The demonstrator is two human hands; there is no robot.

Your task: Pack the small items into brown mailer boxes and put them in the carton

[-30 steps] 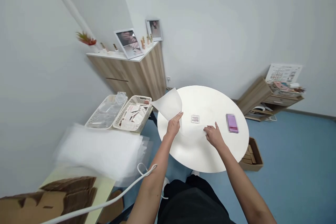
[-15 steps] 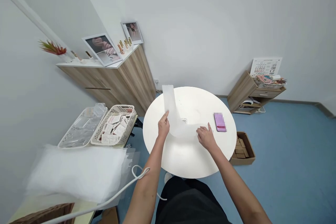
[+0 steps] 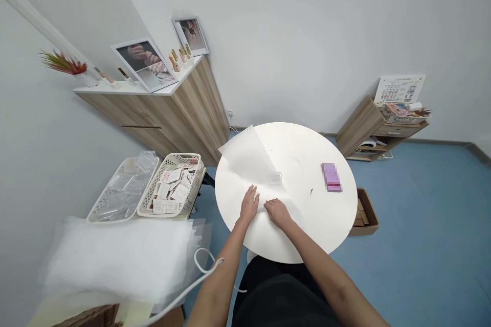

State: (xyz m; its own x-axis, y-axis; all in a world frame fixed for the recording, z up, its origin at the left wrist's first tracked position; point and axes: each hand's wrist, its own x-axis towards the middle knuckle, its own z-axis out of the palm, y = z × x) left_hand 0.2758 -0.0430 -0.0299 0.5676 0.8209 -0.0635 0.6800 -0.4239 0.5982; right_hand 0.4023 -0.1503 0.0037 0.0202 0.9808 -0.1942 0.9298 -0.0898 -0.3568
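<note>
A thin, whitish translucent sheet (image 3: 247, 156) lies across the round white table (image 3: 314, 225), its far corner reaching the table's back left edge. A small clear item (image 3: 275, 178) shows at the middle of the sheet; whether it lies on or under it I cannot tell. My left hand (image 3: 250, 205) rests on the near part of the sheet, fingers stretched forward. Close beside it, my right hand (image 3: 278, 212) has its fingers curled down on the sheet's near part, gripping it. The fingertips of the right hand are partly hidden.
A phone with a purple pixelated screen (image 3: 332, 178) lies at the table's right. On the left stand a white basket of small packets (image 3: 142, 209), a tray of clear plastic pieces (image 3: 92, 212) and a stack of white sheets (image 3: 118, 255). A cardboard box (image 3: 364, 230) sits on the floor.
Both hands have come together near the table's front; the right moved left and the left moved toward me. The sheet, formerly a bent strip, now spreads wider with its near part folded over.
</note>
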